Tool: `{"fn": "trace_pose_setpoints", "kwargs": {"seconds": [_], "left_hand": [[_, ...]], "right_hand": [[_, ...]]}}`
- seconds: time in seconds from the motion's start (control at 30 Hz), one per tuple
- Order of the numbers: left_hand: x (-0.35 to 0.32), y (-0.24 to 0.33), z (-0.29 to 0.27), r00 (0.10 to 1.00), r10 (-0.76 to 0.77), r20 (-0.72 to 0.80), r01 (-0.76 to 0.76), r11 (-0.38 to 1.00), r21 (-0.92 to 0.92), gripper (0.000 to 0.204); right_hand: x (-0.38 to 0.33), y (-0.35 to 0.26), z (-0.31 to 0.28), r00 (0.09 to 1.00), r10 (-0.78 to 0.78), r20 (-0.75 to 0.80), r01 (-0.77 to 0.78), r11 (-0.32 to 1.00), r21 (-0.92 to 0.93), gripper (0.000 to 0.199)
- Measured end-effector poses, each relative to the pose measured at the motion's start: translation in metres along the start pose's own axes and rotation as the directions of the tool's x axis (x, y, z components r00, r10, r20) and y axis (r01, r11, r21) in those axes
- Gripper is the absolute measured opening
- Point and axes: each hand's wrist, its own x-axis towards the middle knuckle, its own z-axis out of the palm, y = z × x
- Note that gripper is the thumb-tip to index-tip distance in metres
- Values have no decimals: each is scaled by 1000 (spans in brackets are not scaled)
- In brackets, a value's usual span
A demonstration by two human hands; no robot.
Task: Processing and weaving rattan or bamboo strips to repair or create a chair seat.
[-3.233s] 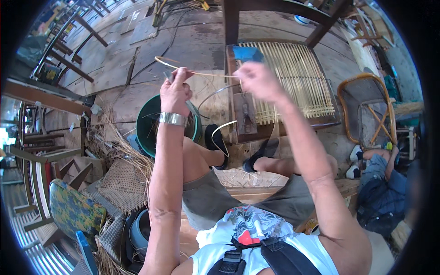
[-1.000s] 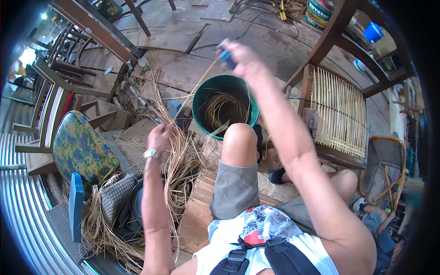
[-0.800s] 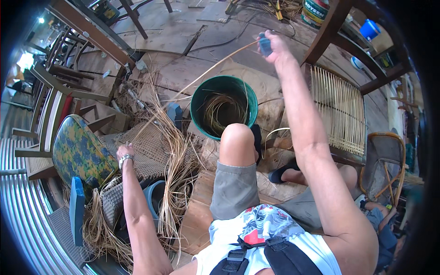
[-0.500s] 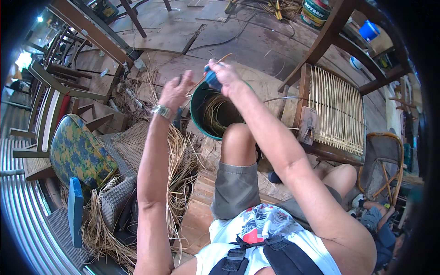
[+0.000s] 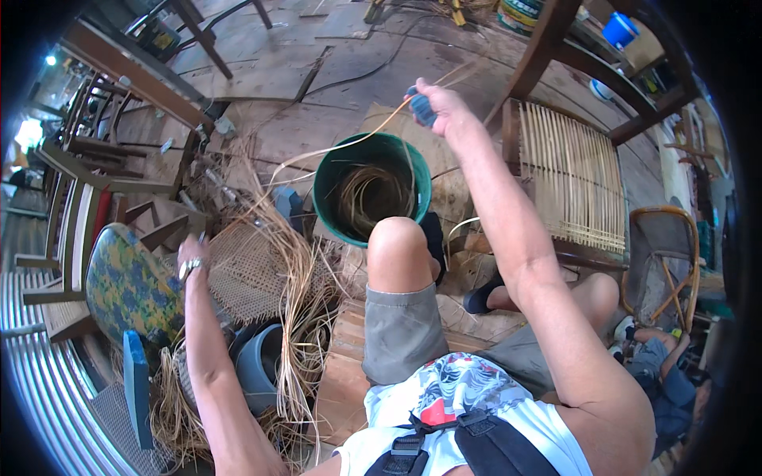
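Since the preceding frame the hands have parted, the left hand [image 5: 193,252] to lower left, the right hand [image 5: 438,109] to upper right; the strand [image 5: 362,140], slender, pale tan and bowed, passes above the rim of the green bucket [image 5: 324,192]; its long axis slopes from the right hand leftward and down; the right hand pinches it within a blue pad [image 5: 423,112]; the left's grip cannot be told.

Here was a chair-maker's workshop, plainly: loose cane strands [image 5: 298,278] sprawled across the floor, more coiled inside a green bucket [image 5: 421,176], wooden chair frames [image 5: 73,166] crowding the left, a strip-strung seat [image 5: 570,178] opposite!
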Motion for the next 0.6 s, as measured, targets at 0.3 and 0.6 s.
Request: {"fn": "trace_pose_setpoints", "kwargs": {"seconds": [0.3, 0.6], "left_hand": [[-88, 245, -90, 856, 498, 136, -34, 316, -948, 46], [-102, 245, -69, 877, 473, 89, -152, 448, -881, 28]], "right_hand": [[-49, 104, 129, 968, -122, 220, 105, 991, 85, 18], [-73, 106, 135, 979, -122, 163, 124, 992, 1, 20]]}}
